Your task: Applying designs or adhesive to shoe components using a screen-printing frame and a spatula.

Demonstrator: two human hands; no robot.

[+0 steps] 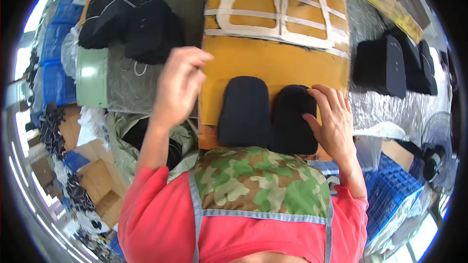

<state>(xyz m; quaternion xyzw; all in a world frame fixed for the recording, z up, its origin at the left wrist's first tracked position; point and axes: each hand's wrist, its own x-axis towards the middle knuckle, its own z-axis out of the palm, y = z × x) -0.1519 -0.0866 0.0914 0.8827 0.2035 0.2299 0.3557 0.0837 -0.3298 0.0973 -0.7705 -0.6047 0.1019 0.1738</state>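
Two black pads with rounded tops lie side by side at the near edge of an ochre board (273, 61). My right hand (334, 122) is on the right pad (290, 122): its thumb presses on the surface, and its fingers curl at the upper right edge. The left pad (244, 112) lies flat, with no hand touching it. Raised beside the board's left edge, my left hand (180, 85) is slightly blurred. Its fingers point right, the thumb stands apart from them, and nothing shows in its grasp.
White frame-shaped outlines (251, 5) and strips cover the board's far part. Black pads are stacked at the left (151, 29) and the right (382, 65). Blue crates (395, 190) stand lower right near a fan (434, 158). Cardboard (100, 180) lies lower left.
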